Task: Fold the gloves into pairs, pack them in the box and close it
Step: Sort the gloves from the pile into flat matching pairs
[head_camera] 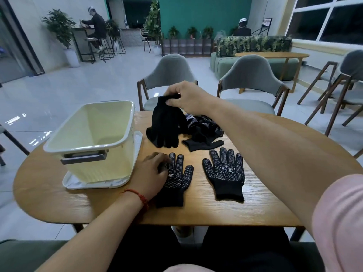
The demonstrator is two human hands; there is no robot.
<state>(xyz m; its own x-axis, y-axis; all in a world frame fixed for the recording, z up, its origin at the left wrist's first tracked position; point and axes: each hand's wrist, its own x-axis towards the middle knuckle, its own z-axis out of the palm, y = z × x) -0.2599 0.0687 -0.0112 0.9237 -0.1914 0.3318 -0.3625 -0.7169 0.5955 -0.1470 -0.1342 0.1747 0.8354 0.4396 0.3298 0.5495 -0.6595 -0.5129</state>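
Right hand (186, 97): raised over the far edge of the table (255, 209), thumb and fingertips closed narrow on the cuff of one black glove, the held glove (167, 124). It hangs cuff up, fingers down, plain side toward me. Its fingertips reach the table top or nearly so; I cannot tell whether they touch

Left hand (155, 171): lying on the left glove (176, 179) near the middle of the table, covering its thumb side. My fingers are bent, tips on the dotted fabric by the glove's own fingers. Whether they pinch it or only rest there, I cannot tell. Red string at the wrist

Left glove: flat, dotted side up, fingers toward the far edge, cuff toward the near edge, white mark partly under my hand

Right glove (225, 173): flat, same way round, dotted side up, white mark in full view. Beside the left glove, apart from it, bare wood between them

Pile (204, 128): the other gloves, black and dotted, heaped loose near the far edge, just right of the held glove, partly hidden by my right forearm. One cuff sticks out of it toward the near edge

Box (98, 169): pale yellow, open, upright at the left end of the table, grey handle on the side facing me. It stands on its white lid (86, 185), which lies flat under it with the rim showing in front and at the right. Nothing visible inside the box
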